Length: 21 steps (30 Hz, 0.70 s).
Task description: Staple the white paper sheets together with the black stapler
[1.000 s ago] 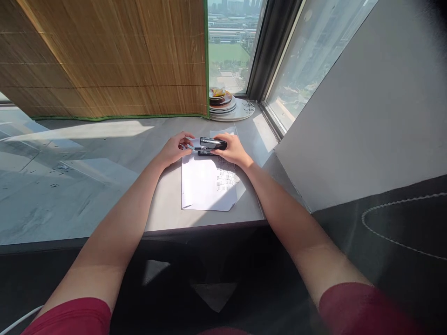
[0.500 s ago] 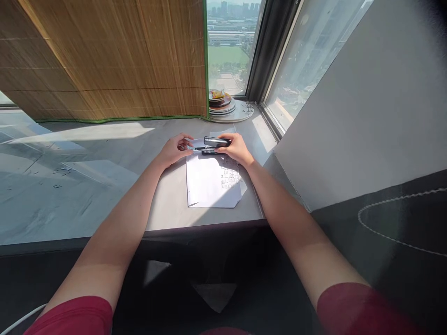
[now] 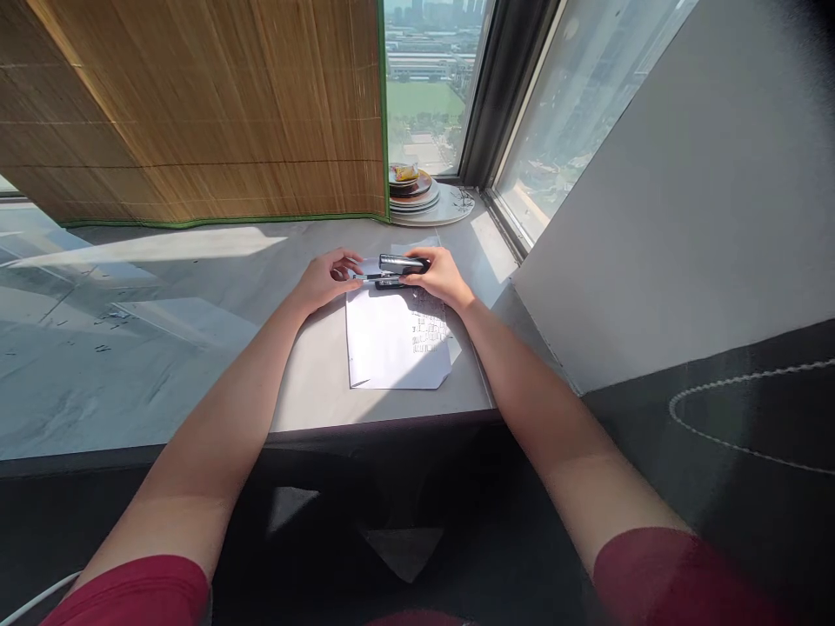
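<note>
A black and silver stapler (image 3: 403, 263) is held by my right hand (image 3: 440, 271), thumb below and fingers behind. Its top arm is raised apart from its lower part. At its left end, my left hand (image 3: 328, 276) pinches a thin metal strip (image 3: 369, 277) that reaches into the stapler; whether this is its magazine or a row of staples, I cannot tell. Beneath lies a white sheet of paper (image 3: 384, 343) with a creased lower left corner. Small dark pieces like loose staples (image 3: 427, 332) are scattered over the paper's right side.
More thin dark bits (image 3: 114, 318) lie on the pale sill (image 3: 196, 287) at left. Stacked plates (image 3: 417, 200) with a yellow packet (image 3: 405, 172) stand in the window corner. A bamboo blind (image 3: 228, 113) hangs behind; a white wall (image 3: 684, 191) rises at right.
Both hands stay almost in place around the stapler, its top arm still raised. The left fingertips shift slightly along the thin strip. The view tilts very slightly.
</note>
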Tool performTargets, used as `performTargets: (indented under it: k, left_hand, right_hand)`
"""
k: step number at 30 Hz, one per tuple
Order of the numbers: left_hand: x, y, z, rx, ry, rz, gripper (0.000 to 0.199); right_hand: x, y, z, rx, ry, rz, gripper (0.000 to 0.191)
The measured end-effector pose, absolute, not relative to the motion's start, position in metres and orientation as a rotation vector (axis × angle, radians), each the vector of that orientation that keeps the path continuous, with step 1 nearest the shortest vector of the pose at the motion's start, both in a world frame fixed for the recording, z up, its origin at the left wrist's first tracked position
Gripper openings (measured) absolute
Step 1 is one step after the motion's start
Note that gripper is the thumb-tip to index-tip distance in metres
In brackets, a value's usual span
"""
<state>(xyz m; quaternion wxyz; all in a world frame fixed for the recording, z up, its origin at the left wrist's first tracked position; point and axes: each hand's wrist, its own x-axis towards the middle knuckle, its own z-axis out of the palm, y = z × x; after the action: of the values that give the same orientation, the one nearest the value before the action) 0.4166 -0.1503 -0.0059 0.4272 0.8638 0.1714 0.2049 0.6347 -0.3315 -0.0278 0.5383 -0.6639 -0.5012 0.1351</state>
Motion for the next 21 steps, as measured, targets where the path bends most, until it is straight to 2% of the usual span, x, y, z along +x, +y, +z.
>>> performTargets:
  k: [10,21]
  left_hand:
    - [0.414,-0.142,-0.011,2.12,0.453,0.529,0.048]
    - [0.422,-0.164,-0.008,2.117,0.405,0.545,0.042]
  right_hand:
    - [0.636,-0.343,-0.02,-1.585,-1.146,0.336,0.034]
    - [0.631,-0.337,-0.025,-1.499,-1.291,0.409,0.045]
